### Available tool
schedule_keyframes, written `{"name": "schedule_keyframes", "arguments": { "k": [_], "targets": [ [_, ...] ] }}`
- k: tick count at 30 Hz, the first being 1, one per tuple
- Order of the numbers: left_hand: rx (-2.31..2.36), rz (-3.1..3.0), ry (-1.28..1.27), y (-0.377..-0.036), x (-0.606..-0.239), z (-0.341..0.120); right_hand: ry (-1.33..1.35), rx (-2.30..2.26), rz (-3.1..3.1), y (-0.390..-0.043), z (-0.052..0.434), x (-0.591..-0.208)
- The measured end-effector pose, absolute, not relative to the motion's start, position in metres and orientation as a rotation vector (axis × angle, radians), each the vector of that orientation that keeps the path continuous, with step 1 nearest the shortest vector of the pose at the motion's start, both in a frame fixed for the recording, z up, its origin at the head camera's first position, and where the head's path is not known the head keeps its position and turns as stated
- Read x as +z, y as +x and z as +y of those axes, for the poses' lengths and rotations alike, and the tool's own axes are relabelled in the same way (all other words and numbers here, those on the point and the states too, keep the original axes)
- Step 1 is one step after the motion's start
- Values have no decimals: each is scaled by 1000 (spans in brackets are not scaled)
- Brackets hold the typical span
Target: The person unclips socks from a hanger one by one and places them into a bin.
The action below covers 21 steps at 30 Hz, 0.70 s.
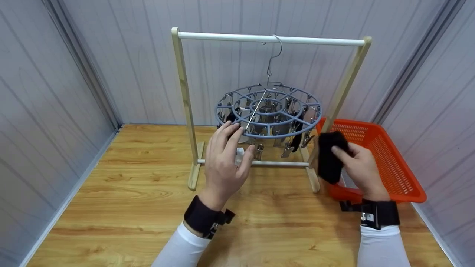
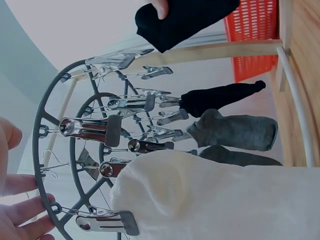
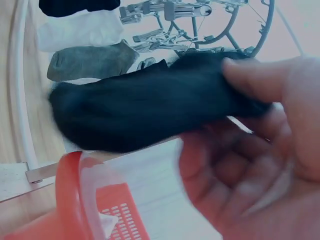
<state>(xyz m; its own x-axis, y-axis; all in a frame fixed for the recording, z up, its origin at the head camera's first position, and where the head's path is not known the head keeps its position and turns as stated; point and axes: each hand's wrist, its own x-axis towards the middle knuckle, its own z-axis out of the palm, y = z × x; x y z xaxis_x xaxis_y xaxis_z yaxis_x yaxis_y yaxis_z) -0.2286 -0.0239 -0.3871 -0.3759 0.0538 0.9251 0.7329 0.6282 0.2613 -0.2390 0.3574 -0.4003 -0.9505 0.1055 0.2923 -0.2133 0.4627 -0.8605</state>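
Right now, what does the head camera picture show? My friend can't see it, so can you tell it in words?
A person's right hand holds a black sock while the left hand touches the rim of a round grey clip hanger. The hanger hangs from a wooden rack on a wooden floor, with an orange basket at the right.

Grey panelled walls (image 1: 55,92), wooden floor (image 1: 130,207)

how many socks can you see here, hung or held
5 at least: a black sock held in the right hand; a white sock, two grey socks and another black sock clipped on the round hanger. More may be hidden.
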Motion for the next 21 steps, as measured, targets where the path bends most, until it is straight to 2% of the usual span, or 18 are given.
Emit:
{"name": "schedule_keyframes", "arguments": {
  "k": [5,12,16,21],
  "targets": [
    [-831,-1828,-638,-228,-386,-24,-130,1421,-2187,-242,362,-401],
    [-826,-1840,-638,-228,-387,-24,-282,1129,-2210,-242,374,-403],
    [-824,-1846,-635,-227,-387,-24,-311,1059,-2397,-243,381,-406],
    [-823,-1846,-637,-227,-386,-24,-203,1045,-2625,-249,389,-412]
  ]
}}
